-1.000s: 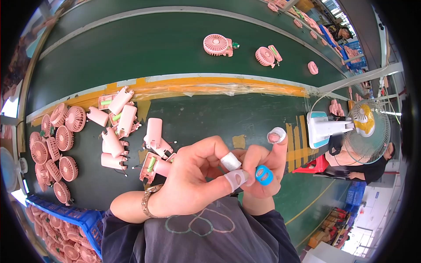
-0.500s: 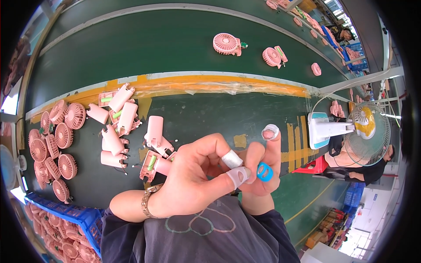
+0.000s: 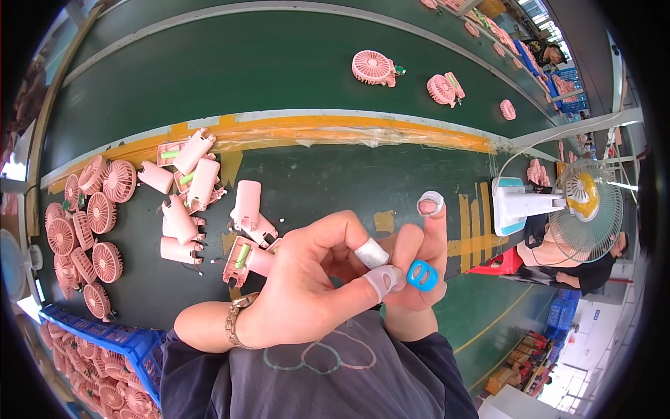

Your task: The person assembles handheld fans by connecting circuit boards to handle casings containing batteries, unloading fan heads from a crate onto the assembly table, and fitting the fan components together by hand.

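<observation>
My left hand (image 3: 307, 279), with a watch (image 3: 234, 320) at the wrist, is closed, its thumb and index finger pinched against the fingers of my right hand (image 3: 412, 293). A white wrap (image 3: 370, 253) covers the left index finger and a translucent sleeve (image 3: 381, 281) the thumb. One right finger points up with a white band (image 3: 434, 201) near its tip; the others are bent in. A blue slotted finger sleeve (image 3: 423, 276) is on my right hand. Whatever lies between the pinched fingertips is hidden. Left of my hands lie pink handle shells (image 3: 248, 204), some with green cells inside.
Round pink fan heads (image 3: 102, 212) are piled at the left, above a blue crate (image 3: 112, 334) filled with more. Beyond the taped table edge, a green conveyor belt (image 3: 244, 70) carries pink fan parts (image 3: 373, 68). A desk fan (image 3: 586, 199) and another person (image 3: 593, 269) are at right.
On the belt, the pink fan parts have shifted right. My hands stay together in nearly the same place, and the blue sleeve has turned slightly.
</observation>
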Demonstrator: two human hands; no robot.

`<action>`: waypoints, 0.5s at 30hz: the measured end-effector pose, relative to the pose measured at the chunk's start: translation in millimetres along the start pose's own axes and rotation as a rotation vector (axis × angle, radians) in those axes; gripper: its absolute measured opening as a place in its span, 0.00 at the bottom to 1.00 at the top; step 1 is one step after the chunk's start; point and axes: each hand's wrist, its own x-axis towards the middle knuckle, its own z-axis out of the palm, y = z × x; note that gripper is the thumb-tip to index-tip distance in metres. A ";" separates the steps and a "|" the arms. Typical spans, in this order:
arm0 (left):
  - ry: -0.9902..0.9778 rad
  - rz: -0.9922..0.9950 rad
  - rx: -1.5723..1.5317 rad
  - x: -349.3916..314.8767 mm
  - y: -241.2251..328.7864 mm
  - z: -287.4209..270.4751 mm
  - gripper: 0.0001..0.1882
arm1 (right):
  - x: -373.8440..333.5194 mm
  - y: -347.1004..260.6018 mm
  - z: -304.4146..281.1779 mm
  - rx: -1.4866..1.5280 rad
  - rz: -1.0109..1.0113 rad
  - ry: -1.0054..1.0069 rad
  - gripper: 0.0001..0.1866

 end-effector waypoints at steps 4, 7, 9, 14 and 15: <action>0.005 -0.010 0.011 -0.3 0.2 -0.6 0.09 | 0.1 0.6 0.1 0.011 0.002 0.000 0.33; 0.011 -0.002 -0.001 0.6 -0.4 0.7 0.09 | 0.1 -0.2 -0.2 0.028 0.012 0.004 0.33; -0.030 -0.029 -0.001 -0.8 0.3 -4.5 0.09 | 0.4 0.2 0.6 0.015 -0.005 -0.003 0.33; -0.075 -0.012 -0.008 0.9 -3.8 -5.8 0.09 | 1.1 -1.7 -0.6 -0.113 -0.043 -0.022 0.32; -0.065 -0.013 -0.016 1.1 -3.1 -4.7 0.08 | 0.7 -2.4 -1.1 -0.168 -0.051 -0.014 0.32</action>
